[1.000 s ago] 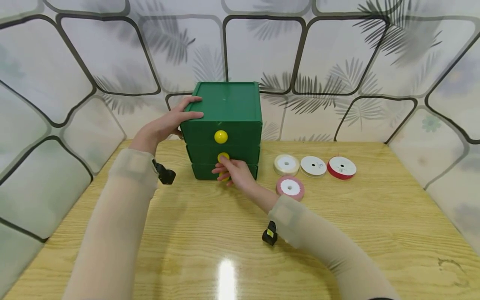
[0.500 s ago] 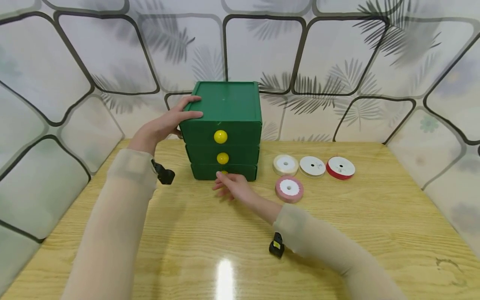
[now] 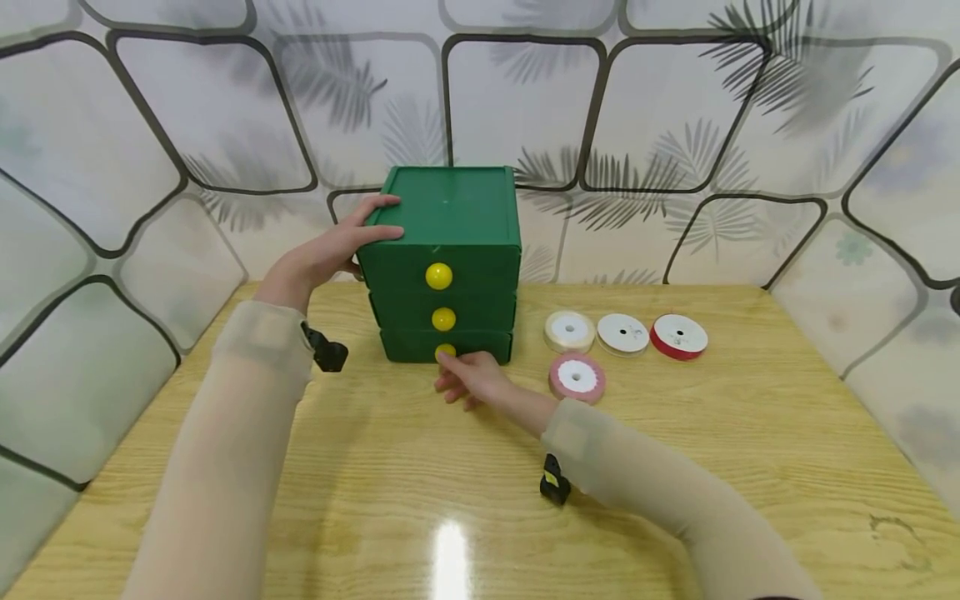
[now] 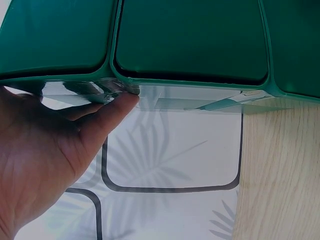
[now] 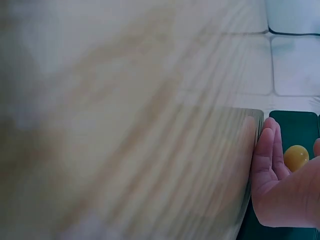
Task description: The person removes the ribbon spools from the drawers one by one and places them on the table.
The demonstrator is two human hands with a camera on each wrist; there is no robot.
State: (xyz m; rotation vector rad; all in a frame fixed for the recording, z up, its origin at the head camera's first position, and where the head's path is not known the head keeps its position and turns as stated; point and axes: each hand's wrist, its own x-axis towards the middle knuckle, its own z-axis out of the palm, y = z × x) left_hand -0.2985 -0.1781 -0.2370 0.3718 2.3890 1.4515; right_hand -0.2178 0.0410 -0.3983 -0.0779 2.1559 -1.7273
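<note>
Left hand (image 3: 311, 260) and right hand (image 3: 483, 379) are both at the green drawer unit (image 3: 457, 204). With the left I rest two straight, spread digits on the top's left edge and keep the others down along the side, closed around nothing. With the right I am loosely open before the bottom drawer (image 3: 491, 343), thumb at the bottom knob (image 3: 446, 352) and fingers below it; I cannot tell whether the thumb touches.

Behind everything rises a pale wall (image 3: 525, 108) patterned with dark outlines and grey fronds. Below it spreads the wood-grained table (image 3: 367, 475). Beige sleeves (image 3: 225, 442) cover my arms. The unit stands upright toward the back of the table, left of centre, three drawers stacked. To its right, the cream spool (image 3: 557, 323), white spool (image 3: 622, 323) and red spool (image 3: 678, 327) lie flat in a row, with the pink spool (image 3: 558, 379) just in front of the cream one. Smallest are the round yellow top knob (image 3: 438, 276) and middle knob (image 3: 443, 319).
</note>
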